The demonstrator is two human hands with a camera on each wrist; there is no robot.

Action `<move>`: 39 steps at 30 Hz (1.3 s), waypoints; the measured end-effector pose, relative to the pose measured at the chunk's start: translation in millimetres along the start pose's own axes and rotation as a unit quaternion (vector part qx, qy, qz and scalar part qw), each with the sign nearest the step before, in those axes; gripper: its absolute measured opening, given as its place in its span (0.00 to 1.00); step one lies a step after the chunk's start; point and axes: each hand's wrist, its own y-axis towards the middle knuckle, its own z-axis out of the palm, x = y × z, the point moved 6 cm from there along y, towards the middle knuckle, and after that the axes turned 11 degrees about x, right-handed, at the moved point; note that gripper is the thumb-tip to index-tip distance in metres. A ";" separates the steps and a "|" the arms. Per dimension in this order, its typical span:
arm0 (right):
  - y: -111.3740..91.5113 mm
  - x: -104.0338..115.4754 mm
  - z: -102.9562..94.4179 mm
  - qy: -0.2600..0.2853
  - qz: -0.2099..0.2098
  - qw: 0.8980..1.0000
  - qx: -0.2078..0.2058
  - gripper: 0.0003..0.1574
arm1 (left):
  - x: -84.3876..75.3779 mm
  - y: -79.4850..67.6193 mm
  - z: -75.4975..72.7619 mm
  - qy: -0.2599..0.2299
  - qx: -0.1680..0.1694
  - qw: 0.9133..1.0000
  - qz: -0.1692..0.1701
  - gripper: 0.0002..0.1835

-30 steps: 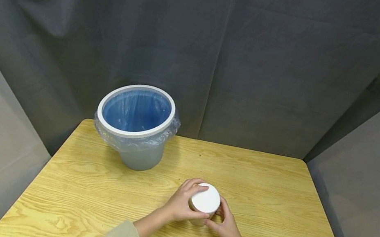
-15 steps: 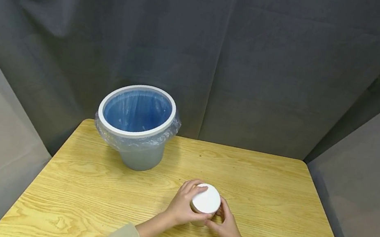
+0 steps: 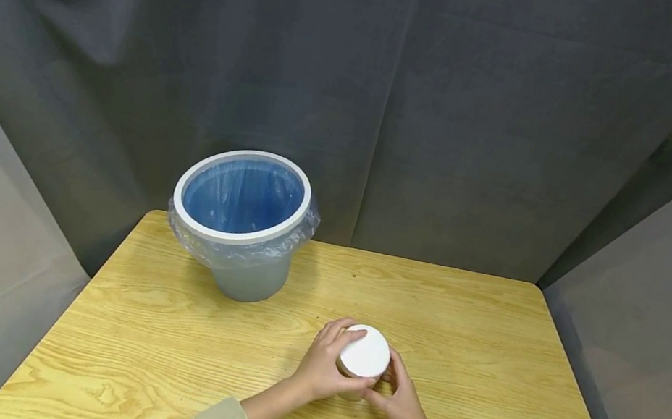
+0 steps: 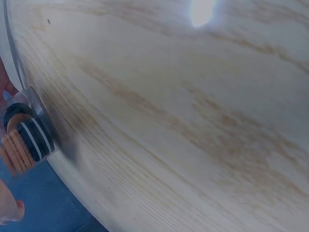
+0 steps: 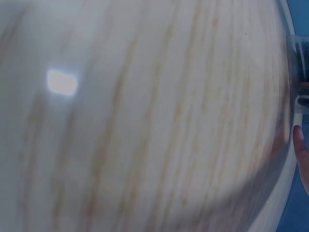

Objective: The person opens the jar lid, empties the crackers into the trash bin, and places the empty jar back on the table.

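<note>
A clear round jar with a white lid stands on the wooden table, close to the person's side. Inside it, dark discs with pale layers and tan discs, which look like cookies, show through the wall in the left wrist view. From the left, my left hand grips the lid's edge, its thumb across the front and its fingers round the far side. Lower down, my right hand holds the jar's right side between thumb and fingers. In the right wrist view only one finger shows beside the jar.
A grey bin with a white rim and a clear plastic liner stands at the table's back left. The wooden tabletop stretches between grey side panels. Behind it hangs a dark grey curtain.
My left hand has shifted slightly to the right round the lid, and the lid with it. The right hand keeps its place on the jar; the bin has not moved.
</note>
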 end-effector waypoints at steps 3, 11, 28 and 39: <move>0.9 -11.5 -0.1 0.001 0.002 1.000 -0.004 0.52 | -1.0 -0.2 -1.6 0.005 -0.001 1.000 0.006 0.39; 0.3 -10.8 1.6 0.004 -0.006 1.000 0.004 0.52 | 1.9 0.9 -4.7 -0.018 0.034 0.999 0.024 0.42; 0.8 -8.8 2.3 -0.001 -0.021 1.000 0.007 0.53 | 14.1 13.6 -12.6 -0.071 0.184 0.978 0.065 0.44; 0.6 -7.2 1.4 0.008 -0.013 1.000 0.005 0.53 | 13.1 17.8 -17.7 -0.067 0.203 0.974 0.082 0.44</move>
